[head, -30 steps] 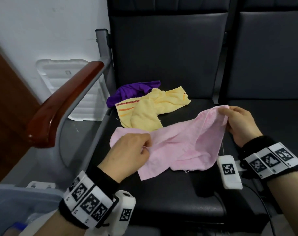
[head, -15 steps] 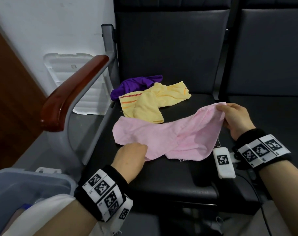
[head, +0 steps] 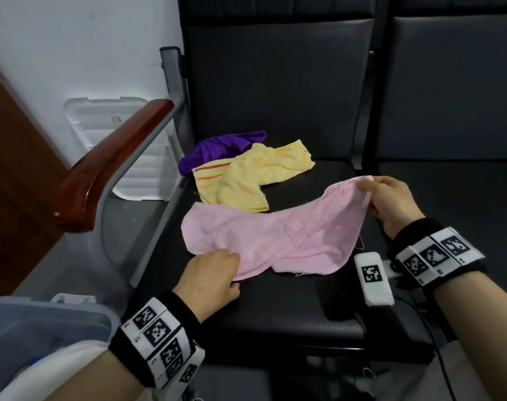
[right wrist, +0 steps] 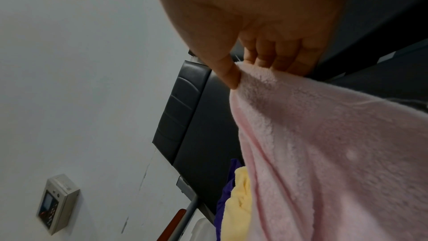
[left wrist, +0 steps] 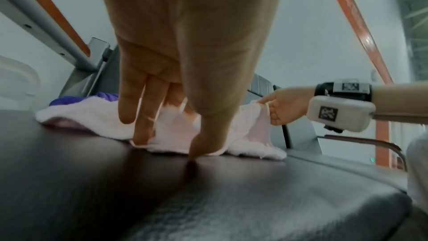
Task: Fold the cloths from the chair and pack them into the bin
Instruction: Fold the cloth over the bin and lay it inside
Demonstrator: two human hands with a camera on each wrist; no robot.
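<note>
A pink cloth (head: 275, 235) lies spread on the black chair seat (head: 275, 314), with its right corner lifted. My right hand (head: 368, 195) pinches that corner between thumb and fingers (right wrist: 231, 78). My left hand (head: 235, 273) is at the cloth's near hem. In the left wrist view its fingers (left wrist: 141, 131) point down, fairly straight, onto the hem, and the thumb tip touches the seat. I see no fold of the pink cloth (left wrist: 97, 116) gripped there. A crumpled yellow cloth (head: 246, 178) and a purple cloth (head: 217, 149) lie at the seat's back left. The clear bin (head: 44, 328) stands at lower left.
A wooden armrest (head: 110, 163) on a grey metal frame rises between the seat and the bin. The white bin lid (head: 110, 134) leans on the wall behind it. A second black seat (head: 463, 183) adjoins on the right. White fabric (head: 58, 371) shows over the bin's near side.
My left hand let go of the cloth's left part and dropped to its near hem. The cloth settled flatter on the seat. My right hand kept its corner.
</note>
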